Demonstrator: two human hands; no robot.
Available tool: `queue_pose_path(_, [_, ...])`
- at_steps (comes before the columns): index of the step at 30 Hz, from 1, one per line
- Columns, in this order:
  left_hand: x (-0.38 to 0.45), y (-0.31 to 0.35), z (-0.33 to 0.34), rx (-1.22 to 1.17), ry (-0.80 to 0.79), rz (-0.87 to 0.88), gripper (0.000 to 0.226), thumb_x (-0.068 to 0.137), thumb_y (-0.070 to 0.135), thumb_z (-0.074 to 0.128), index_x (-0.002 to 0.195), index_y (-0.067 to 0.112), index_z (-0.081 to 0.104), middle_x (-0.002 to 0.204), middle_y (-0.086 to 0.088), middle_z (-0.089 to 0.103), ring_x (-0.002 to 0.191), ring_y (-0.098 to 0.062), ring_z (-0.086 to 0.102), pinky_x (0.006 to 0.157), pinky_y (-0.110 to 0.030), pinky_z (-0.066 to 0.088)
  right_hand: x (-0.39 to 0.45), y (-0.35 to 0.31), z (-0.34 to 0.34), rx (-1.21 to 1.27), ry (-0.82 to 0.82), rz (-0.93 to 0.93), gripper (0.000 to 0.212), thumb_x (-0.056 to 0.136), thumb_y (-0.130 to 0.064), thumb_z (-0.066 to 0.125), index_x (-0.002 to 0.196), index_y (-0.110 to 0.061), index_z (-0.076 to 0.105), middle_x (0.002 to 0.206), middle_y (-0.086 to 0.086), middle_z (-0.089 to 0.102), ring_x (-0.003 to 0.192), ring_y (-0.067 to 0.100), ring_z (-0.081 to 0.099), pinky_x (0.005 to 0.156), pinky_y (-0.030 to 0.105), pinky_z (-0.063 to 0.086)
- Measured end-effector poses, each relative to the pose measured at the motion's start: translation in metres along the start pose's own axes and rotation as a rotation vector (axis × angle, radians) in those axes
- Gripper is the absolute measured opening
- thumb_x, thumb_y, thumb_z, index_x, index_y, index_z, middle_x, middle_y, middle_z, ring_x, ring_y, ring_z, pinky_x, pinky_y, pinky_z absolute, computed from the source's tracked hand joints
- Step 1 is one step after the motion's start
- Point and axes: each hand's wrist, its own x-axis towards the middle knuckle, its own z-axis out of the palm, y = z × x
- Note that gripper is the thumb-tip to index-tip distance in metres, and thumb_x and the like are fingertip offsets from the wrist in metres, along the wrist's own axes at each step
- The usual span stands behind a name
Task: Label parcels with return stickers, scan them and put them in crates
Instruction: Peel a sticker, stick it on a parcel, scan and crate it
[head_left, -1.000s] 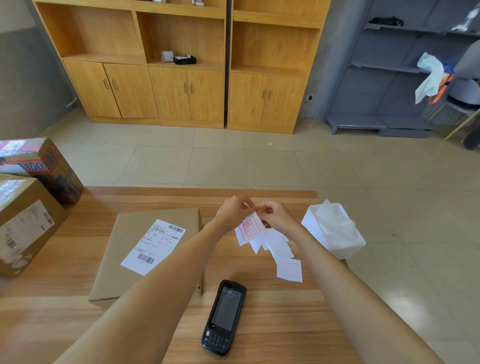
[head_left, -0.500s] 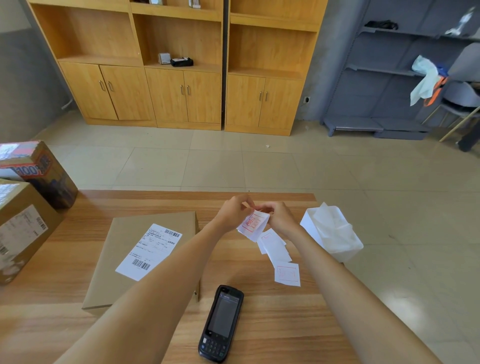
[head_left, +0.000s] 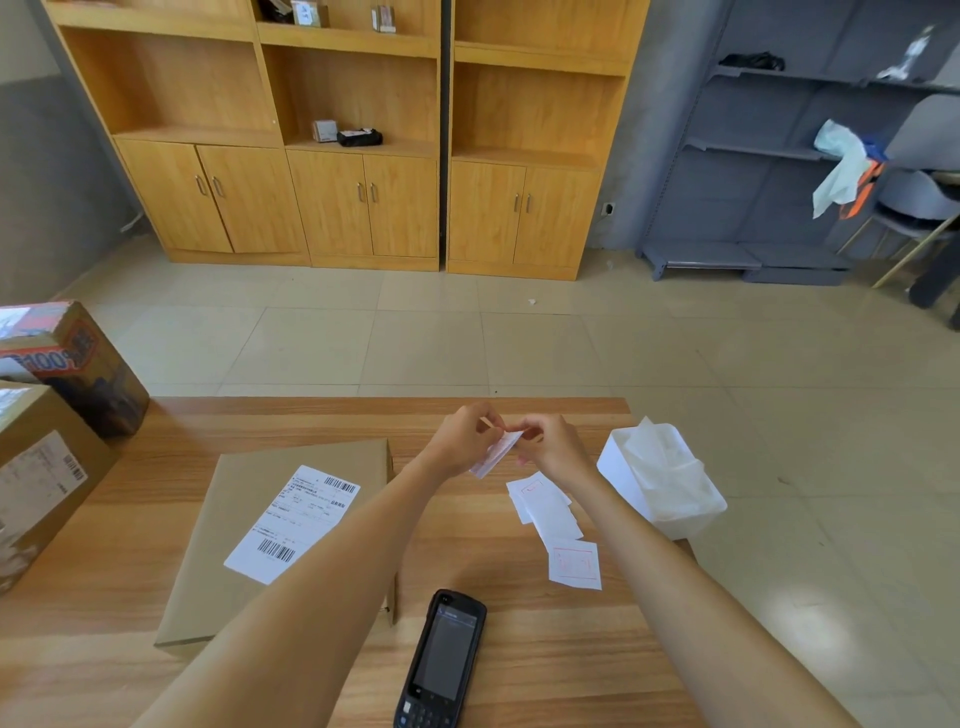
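Note:
Above the wooden table (head_left: 545, 649), my left hand (head_left: 465, 441) and my right hand (head_left: 553, 449) pinch one small white return sticker (head_left: 496, 453) by its top edge; it hangs edge-on between them. A short strip of more stickers with red print (head_left: 556, 525) lies on the table below my right hand. A flat brown parcel (head_left: 260, 566) with a white shipping label (head_left: 293, 522) lies left of my forearms. The black handheld scanner (head_left: 441, 662) rests face up near the front edge.
A white bin holding crumpled backing paper (head_left: 662, 478) stands at the table's right edge. Two cardboard boxes (head_left: 47, 447) sit at the left. Wooden cabinets (head_left: 358, 156) and grey shelving (head_left: 779, 156) line the far wall across a tiled floor.
The sticker in my hands has turned from facing me to nearly edge-on. The camera has tilted slightly, and both hands stay in the same place over the table.

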Motion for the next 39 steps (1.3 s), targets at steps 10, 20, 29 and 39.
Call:
queue_pose_path(10, [0.003, 0.0, 0.001, 0.062, 0.033, 0.022, 0.013, 0.096, 0.013, 0.052, 0.101, 0.006, 0.061, 0.107, -0.01, 0.064, 0.092, -0.018, 0.058, 0.062, -0.02, 0.045, 0.005, 0.004, 0.001, -0.07, 0.081, -0.046, 0.014, 0.086, -0.026, 0.069, 0.093, -0.014, 0.072, 0.083, -0.002, 0.07, 0.069, 0.005, 0.061, 0.063, 0.022, 0.049])
queue_pose_path(20, [0.004, 0.003, 0.0, 0.036, 0.003, 0.01, 0.007, 0.094, 0.011, 0.054, 0.09, 0.012, 0.059, 0.101, -0.009, 0.063, 0.098, -0.028, 0.064, 0.083, -0.047, 0.056, 0.005, 0.005, -0.002, -0.142, 0.088, -0.046, 0.012, 0.086, -0.026, 0.069, 0.09, -0.016, 0.074, 0.083, -0.008, 0.07, 0.077, 0.008, 0.065, 0.074, 0.034, 0.054])
queue_pose_path(29, [0.008, 0.001, -0.003, 0.062, 0.028, 0.035, 0.007, 0.093, 0.012, 0.056, 0.089, 0.012, 0.062, 0.096, -0.003, 0.063, 0.088, -0.017, 0.059, 0.075, -0.032, 0.05, 0.008, 0.005, -0.001, -0.196, 0.082, -0.041, 0.012, 0.087, -0.033, 0.067, 0.082, -0.022, 0.069, 0.082, -0.007, 0.07, 0.079, 0.012, 0.066, 0.074, 0.038, 0.054])
queue_pose_path(39, [0.009, 0.004, -0.011, 0.068, 0.069, 0.079, 0.013, 0.093, 0.012, 0.056, 0.098, 0.005, 0.066, 0.096, -0.001, 0.064, 0.086, -0.009, 0.053, 0.065, -0.013, 0.037, 0.009, 0.014, -0.005, -0.198, 0.107, -0.011, 0.011, 0.086, -0.03, 0.069, 0.078, -0.023, 0.066, 0.073, -0.012, 0.06, 0.07, 0.01, 0.057, 0.067, 0.031, 0.047])
